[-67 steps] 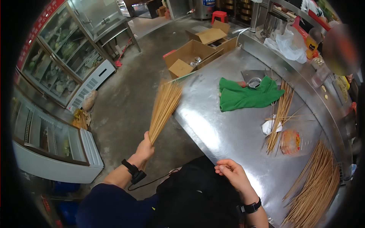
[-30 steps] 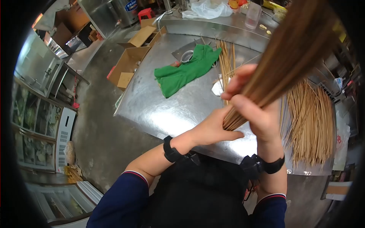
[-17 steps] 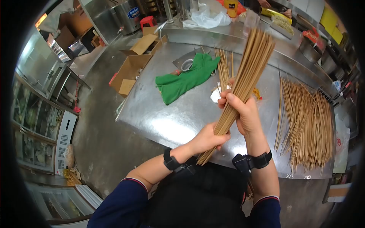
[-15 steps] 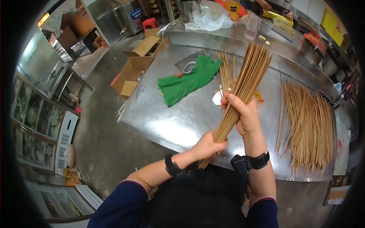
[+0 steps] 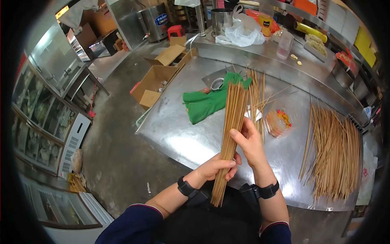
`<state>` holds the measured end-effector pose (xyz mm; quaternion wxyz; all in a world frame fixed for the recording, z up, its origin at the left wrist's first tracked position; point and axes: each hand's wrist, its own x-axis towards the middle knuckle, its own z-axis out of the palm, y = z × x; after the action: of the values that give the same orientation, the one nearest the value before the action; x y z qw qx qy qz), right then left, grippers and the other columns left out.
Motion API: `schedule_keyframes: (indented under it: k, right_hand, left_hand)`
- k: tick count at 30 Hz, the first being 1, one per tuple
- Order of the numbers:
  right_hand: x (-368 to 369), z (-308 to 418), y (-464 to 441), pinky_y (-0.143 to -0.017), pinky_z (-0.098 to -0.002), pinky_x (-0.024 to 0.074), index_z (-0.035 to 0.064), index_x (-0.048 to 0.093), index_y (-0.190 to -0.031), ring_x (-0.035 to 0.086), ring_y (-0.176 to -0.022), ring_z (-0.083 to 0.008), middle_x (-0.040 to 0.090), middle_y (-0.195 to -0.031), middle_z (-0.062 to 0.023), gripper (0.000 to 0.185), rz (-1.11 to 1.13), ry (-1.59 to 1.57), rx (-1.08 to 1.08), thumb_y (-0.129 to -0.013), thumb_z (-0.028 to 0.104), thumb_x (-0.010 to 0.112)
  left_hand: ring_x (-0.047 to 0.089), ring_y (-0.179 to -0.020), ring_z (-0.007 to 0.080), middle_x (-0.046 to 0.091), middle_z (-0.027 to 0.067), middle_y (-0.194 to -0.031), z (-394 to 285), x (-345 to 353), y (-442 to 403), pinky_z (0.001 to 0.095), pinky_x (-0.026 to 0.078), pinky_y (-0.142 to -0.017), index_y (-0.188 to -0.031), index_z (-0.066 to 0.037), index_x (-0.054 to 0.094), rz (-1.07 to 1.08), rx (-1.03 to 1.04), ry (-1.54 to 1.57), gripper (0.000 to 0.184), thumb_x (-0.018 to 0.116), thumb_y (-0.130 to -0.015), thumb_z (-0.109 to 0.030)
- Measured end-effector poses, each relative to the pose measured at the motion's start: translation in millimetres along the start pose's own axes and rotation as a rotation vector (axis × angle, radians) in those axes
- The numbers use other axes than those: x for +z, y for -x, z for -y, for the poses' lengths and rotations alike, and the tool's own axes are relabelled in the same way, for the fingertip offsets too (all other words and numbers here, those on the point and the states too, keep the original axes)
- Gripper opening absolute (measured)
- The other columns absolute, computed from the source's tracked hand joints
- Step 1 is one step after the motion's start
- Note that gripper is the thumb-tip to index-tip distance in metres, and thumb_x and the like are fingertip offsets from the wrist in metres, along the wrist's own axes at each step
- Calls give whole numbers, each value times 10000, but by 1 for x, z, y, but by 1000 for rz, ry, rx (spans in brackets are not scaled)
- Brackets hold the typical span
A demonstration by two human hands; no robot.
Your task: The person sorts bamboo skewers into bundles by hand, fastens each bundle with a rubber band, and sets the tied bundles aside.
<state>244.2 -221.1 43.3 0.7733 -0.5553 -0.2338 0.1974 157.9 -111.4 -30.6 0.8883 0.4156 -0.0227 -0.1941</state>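
A thick bundle of thin wooden sticks (image 5: pixel 233 110) stands nearly upright before me, over the metal table's front edge. My left hand (image 5: pixel 215 167) is wrapped round its lower part. Higher up, my right hand (image 5: pixel 250 142) grips the bundle's right side, thumb across the front. Behind the bundle lies a green cloth (image 5: pixel 203 105) with a metal ring (image 5: pixel 217 84) beside it. A smaller group of sticks (image 5: pixel 255 91) and a clear container with red and orange bits (image 5: pixel 279 122) are to the right. A large spread of loose sticks (image 5: pixel 335 154) covers the table's right end.
The metal table (image 5: pixel 170 126) has a raised shelf behind it with a plastic bag (image 5: pixel 243 32), a clear cup (image 5: pixel 285 44) and a metal pot (image 5: pixel 222 21). An open cardboard box (image 5: pixel 156 83) stands on the floor beyond the left edge. Glass-door fridges (image 5: pixel 40 114) are at far left.
The view has shifted, and the bundle, earlier in my left hand alone, is now in both. It has gone from leaning right to nearly upright, and my right hand has closed on it.
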Motion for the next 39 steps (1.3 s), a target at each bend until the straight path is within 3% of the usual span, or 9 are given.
schedule_keyframes:
  k: [3, 5, 8, 13, 16, 19, 22, 25, 39]
  right_hand:
    - [-12, -1, 1, -777, -233, 427, -8, 504, -1122, 543, -871, -91, 594, -956, -41, 333, -28, 56, 15, -840, 142, 595]
    - [-13, 0, 2, -756, -221, 416, -6, 563, -1049, 515, -887, -56, 600, -943, -21, 216, -55, 41, 25, -879, 122, 528]
    - [-19, -5, 6, -784, -221, 403, -5, 556, -1067, 520, -875, -62, 599, -954, -15, 233, -105, -69, 58, -899, 143, 491]
    - [-24, -10, 9, -743, -221, 428, 25, 537, -1089, 556, -845, -73, 607, -969, -13, 251, -180, -167, 101, -907, 185, 470]
    - [-22, -2, 9, -782, -231, 418, -1, 538, -1073, 548, -868, -99, 598, -968, -31, 241, -195, -266, 101, -878, 139, 523]
    - [-11, 2, 7, -689, -248, 471, 7, 512, -1055, 571, -784, -108, 599, -942, -56, 311, -196, -94, 51, -789, 95, 648]
    - [-9, 6, 11, -775, -275, 459, 1, 504, -1097, 569, -858, -131, 589, -995, -59, 319, -211, -115, 41, -804, 68, 608]
    - [-21, 1, 12, -679, -235, 465, 0, 545, -1012, 571, -775, -93, 608, -903, -43, 226, -254, -183, 48, -814, 85, 613]
    - [-33, 7, 20, -740, -278, 464, -16, 511, -1071, 574, -830, -136, 593, -971, -75, 296, -220, -290, 81, -811, 103, 587]
  left_hand:
    - [587, -629, 193, 595, 150, -783, -2, 1, 3, 293, 489, -598, -1069, 9, 474, 57, -3, 67, 355, 557, -830, -239]
    - [617, -818, 235, 588, 208, -958, -7, 8, 6, 329, 517, -731, -1192, 29, 412, 27, 3, 121, 455, 547, -852, -242]
    - [577, -981, 302, 508, 271, -1137, -4, 1, 7, 393, 485, -853, -1269, 47, 346, 62, 6, 263, 540, 538, -856, -246]
    - [548, -1033, 321, 471, 285, -1187, -3, 3, 4, 421, 466, -887, -1280, 50, 332, 97, -7, 294, 556, 541, -856, -244]
    - [529, -1060, 338, 472, 274, -1193, -2, 4, 0, 440, 448, -903, -1278, 46, 338, 109, -36, 278, 572, 557, -844, -255]
    - [514, -1079, 354, 472, 261, -1201, 1, 6, -4, 457, 432, -917, -1273, 43, 349, 124, -60, 235, 592, 578, -828, -275]
    - [514, -1080, 352, 477, 251, -1199, 3, 9, -6, 452, 434, -916, -1274, 44, 349, 138, -59, 213, 609, 583, -824, -293]
    - [511, -1086, 352, 473, 246, -1203, 4, 11, -6, 451, 434, -917, -1281, 43, 341, 132, -59, 226, 626, 581, -825, -311]
    - [484, -1120, 357, 433, 213, -1257, 5, 15, -9, 457, 423, -930, -1302, 26, 321, 180, -48, 251, 614, 512, -870, -367]
